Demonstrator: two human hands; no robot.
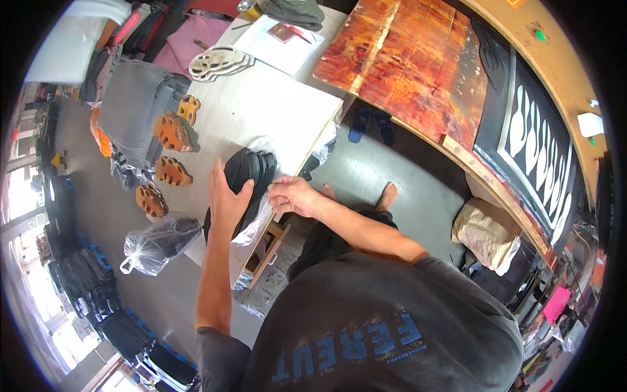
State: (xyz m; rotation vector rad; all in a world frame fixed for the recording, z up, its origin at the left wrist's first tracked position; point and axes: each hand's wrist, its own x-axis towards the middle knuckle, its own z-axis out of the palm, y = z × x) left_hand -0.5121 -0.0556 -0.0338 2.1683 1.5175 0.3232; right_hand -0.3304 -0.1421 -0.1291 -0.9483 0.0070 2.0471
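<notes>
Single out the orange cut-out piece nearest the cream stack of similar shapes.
It is the topmost orange piece in the picture, just below the cream stack; the other orange pieces lie farther from that stack.

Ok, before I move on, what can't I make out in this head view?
- Head view: whether the right hand pinches anything; its curled fingers hide the spot.
- Head view: part of the black stack, covered by the left hand.
- Head view: exactly what the plastic bag holds; cloudy, crinkled plastic obscures it.
- Head view: details of the dark piles, too small near the fisheye rim.
</notes>
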